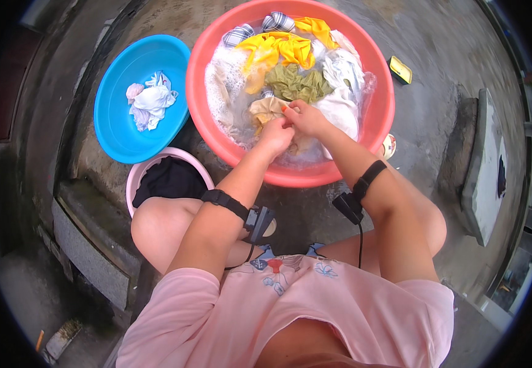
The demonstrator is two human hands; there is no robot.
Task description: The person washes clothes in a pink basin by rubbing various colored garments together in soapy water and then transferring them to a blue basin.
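Note:
A large coral-red plastic basin (382, 108) stands before me with soapy water and soaking clothes. Both hands are over its near half, close together on a wet beige cloth (266, 109). My left hand (277, 136) grips the cloth's near side with bent fingers. My right hand (306, 118) pinches it from the right, thumb and fingertips together. Just beyond lies an olive-green garment (299, 83). Farther back are a yellow garment (277, 47) and a plaid cloth (278, 22). White garments (339, 108) fill the right side, and foam (229, 64) floats on the left.
On the left, a blue basin (109, 117) holds a few pale garments (151, 101). Below it, a pink tub (171, 153) contains black cloth (169, 180). A small yellow-and-dark box (400, 70) lies on the wet concrete floor at right, near a raised stone slab (482, 175).

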